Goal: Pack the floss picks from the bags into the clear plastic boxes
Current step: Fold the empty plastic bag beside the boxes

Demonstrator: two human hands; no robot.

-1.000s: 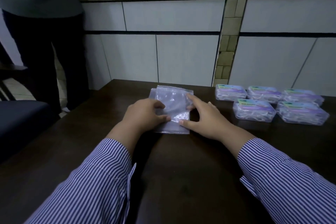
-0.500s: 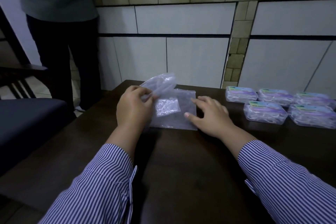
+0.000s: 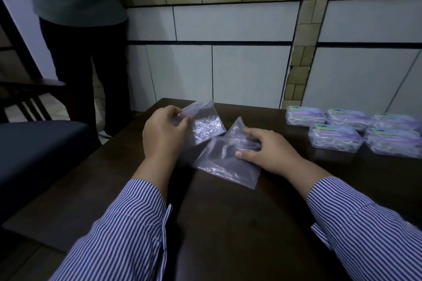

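Dark wooden table [image 3: 228, 223] across the lower frame, against a white tiled wall [image 3: 239, 70] with a beige brick strip. Standing person [image 3: 77, 18] at upper left, grey top and dark trousers; dark chair seat [image 3: 38, 150] beside the table's left edge.

Five clear plastic boxes [image 3: 356, 132] at the table's far right, closed, in two rows touching or just beside each other, pale floss picks visible through the walls. Lid labels in blue, green and purple; print too small to read.

Larger clear bag [image 3: 219, 162] lying mid-table, one corner lifted, under the right hand [image 3: 271, 153], fingers curled onto its upper part, thumb laid along the plastic. Smaller bag [image 3: 205, 128] raised off the table, just beside and left of the larger one, pinched at its top edge between thumb and fingertips of the left hand [image 3: 162, 132]. Contents of both bags too blurred to make out.
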